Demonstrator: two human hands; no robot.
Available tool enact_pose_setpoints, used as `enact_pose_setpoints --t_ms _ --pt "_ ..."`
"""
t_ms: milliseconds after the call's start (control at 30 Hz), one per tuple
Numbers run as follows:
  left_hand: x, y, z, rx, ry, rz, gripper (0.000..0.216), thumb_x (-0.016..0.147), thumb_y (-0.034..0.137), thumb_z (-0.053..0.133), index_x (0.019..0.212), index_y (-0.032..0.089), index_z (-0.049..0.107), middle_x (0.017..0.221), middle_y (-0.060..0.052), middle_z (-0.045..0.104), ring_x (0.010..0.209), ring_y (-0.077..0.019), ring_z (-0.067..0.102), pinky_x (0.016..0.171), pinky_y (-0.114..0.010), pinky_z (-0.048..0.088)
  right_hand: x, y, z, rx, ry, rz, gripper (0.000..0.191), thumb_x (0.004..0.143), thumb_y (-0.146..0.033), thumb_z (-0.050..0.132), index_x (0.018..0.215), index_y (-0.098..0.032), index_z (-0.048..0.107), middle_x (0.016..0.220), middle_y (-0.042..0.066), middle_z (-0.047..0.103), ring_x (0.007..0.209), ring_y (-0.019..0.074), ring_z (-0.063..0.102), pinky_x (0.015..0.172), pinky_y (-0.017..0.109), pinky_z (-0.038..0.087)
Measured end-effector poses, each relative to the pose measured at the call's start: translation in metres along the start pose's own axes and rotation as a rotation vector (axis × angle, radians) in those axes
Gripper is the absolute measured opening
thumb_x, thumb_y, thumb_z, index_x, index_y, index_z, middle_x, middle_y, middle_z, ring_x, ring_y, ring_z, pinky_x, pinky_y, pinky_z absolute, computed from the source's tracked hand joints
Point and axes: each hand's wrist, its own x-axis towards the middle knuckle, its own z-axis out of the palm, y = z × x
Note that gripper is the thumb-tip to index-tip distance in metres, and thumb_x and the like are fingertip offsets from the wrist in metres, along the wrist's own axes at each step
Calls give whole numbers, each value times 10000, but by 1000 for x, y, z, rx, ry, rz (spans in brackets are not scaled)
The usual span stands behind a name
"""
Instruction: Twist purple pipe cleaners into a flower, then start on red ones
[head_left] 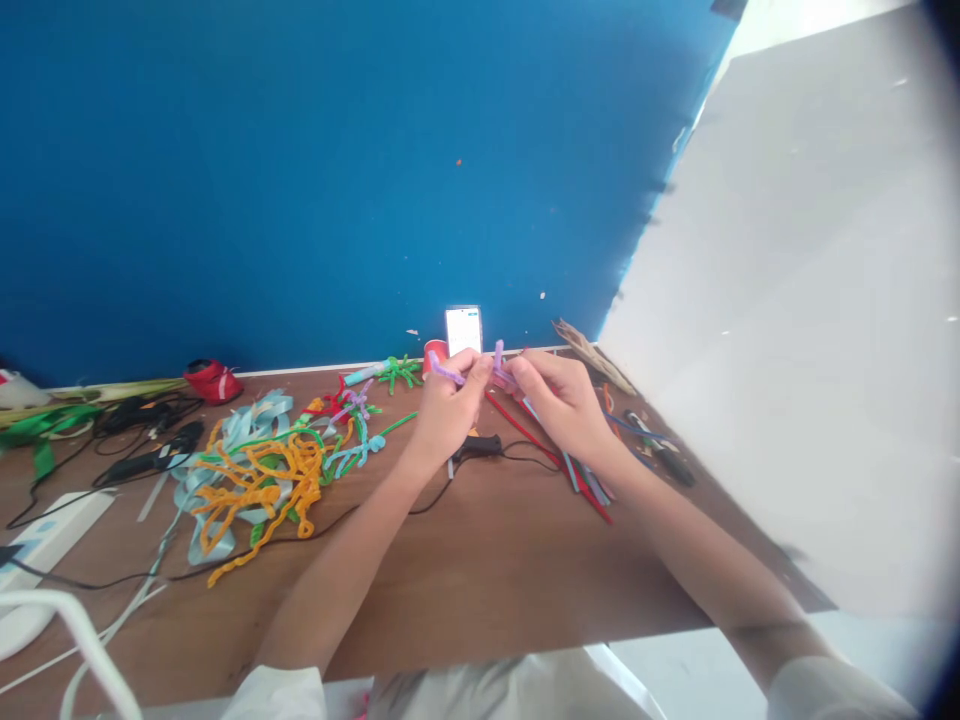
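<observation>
Pinching purple chenille (pixel 448 372), the left hand (pixel 454 400) partly hides a red cup (pixel 436 347).

I count two bare hands, the left hand (pixel 448 408) and the right hand (pixel 562 398), and two pale sleeves (pixel 276 695). My remote feed gives one lit phone (pixel 463 328), one red cup (pixel 432 352), one power strip (pixel 67 525) and three spidery pipe-cleaner pieces (pixel 399 374). Whether one purple pipe cleaner (pixel 446 370) or two is held, I can't tell; the tangled orange stems (pixel 296 462) defeat my count.
</observation>
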Motion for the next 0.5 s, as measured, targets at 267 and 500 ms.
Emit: enact_pose_setpoints --t_ms 267,500 --pt "5 -16 -6 541 63 406 330 1035 391 435 821 199 595 629 33 604 546 -105 495 574 -238 318 9 7 -1 955 -317 639 301 827 -455 727 754 -166 682 588 -40 490 496 80 435 460 222 292" --pt "9 -19 -12 612 -15 624 331 1050 374 408 887 195 633 766 -8 710 641 -112 596 620 -225 386 9 3 -2 1003 -310 620 304 814 -405 765 671 -166 644 563 -48 445 484 69 390 464 220 257"
